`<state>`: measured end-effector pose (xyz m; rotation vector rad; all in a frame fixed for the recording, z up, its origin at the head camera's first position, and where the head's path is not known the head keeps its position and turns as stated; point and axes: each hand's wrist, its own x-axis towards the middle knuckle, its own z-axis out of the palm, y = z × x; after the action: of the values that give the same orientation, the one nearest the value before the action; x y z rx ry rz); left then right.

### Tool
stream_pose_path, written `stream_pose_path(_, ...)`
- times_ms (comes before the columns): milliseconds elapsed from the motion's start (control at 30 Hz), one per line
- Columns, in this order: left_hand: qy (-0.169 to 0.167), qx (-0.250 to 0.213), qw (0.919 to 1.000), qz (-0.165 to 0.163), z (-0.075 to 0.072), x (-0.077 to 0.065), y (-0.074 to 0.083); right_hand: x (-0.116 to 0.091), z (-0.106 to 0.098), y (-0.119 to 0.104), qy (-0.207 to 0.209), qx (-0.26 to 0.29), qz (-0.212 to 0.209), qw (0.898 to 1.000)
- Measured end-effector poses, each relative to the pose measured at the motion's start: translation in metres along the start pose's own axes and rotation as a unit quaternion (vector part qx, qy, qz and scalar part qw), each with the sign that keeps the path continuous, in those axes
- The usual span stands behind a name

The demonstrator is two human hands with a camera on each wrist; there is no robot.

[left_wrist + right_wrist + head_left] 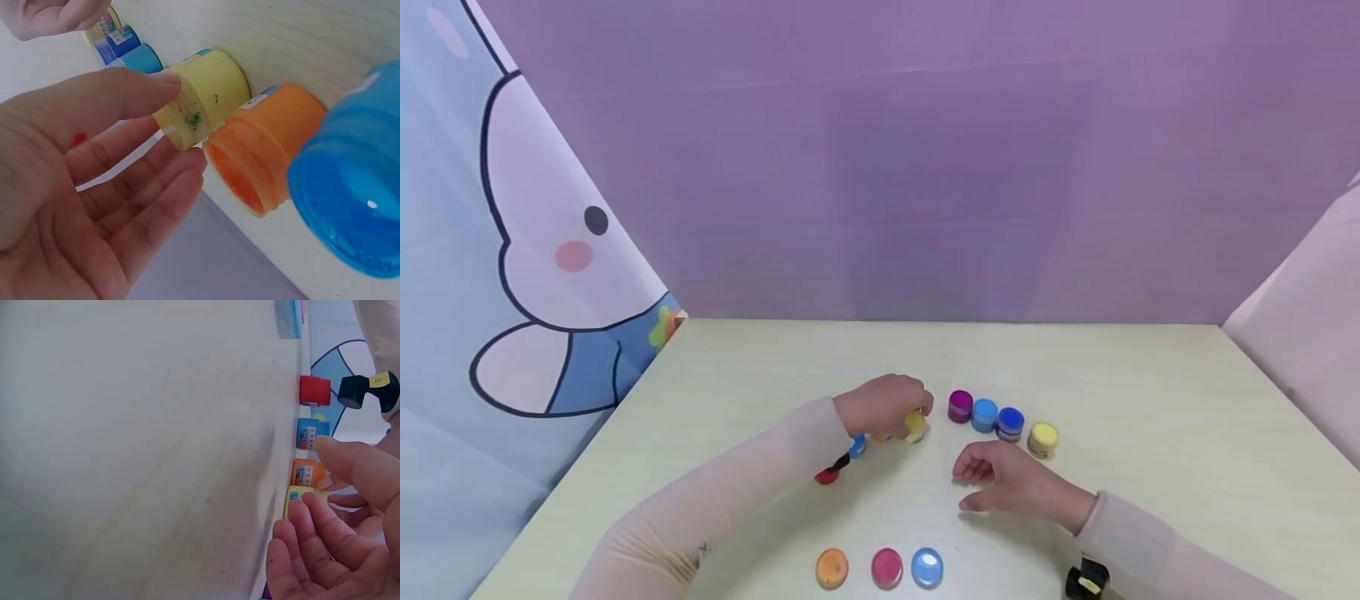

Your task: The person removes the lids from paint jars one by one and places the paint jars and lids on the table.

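My left hand reaches over a row of small jars and pinches the rim of a yellow jar between thumb and fingers. Right beside it stands an orange jar, uncovered, then a blue jar. A red jar ends that row, partly behind the left wrist strap in the head view. Low over the table, my right hand holds nothing, its fingers loosely bent and thumb apart. Nearest to it is a capped yellow jar.
Purple, light blue and dark blue jars line up at the right beside the capped yellow one. Toward the front lie orange, pink and light blue round lids. A purple backdrop rises behind the table.
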<state>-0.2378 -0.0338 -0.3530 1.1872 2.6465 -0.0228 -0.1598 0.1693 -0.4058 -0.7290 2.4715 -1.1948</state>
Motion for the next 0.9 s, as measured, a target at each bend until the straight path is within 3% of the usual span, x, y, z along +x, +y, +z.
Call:
stream_pose_path(133,-0.001,0.020,0.9995,0.025,0.001,-0.002,0.006,0.002,-0.001,0.003,0.011,-0.013,0.003,1.000)
stream_pose_path(500,-0.011,0.030,0.9869,0.158,-0.001,-0.017,0.046,0.006,-0.001,0.005,0.025,-0.028,-0.007,0.999)
stream_pose_path(733,-0.019,0.040,0.9707,0.236,0.004,-0.015,0.052,0.007,0.004,0.005,-0.007,0.019,-0.017,1.000)
stream_pose_path(900,-0.021,0.052,0.9651,0.256,0.004,-0.016,0.054,0.007,0.008,0.005,-0.020,0.030,-0.019,0.999)
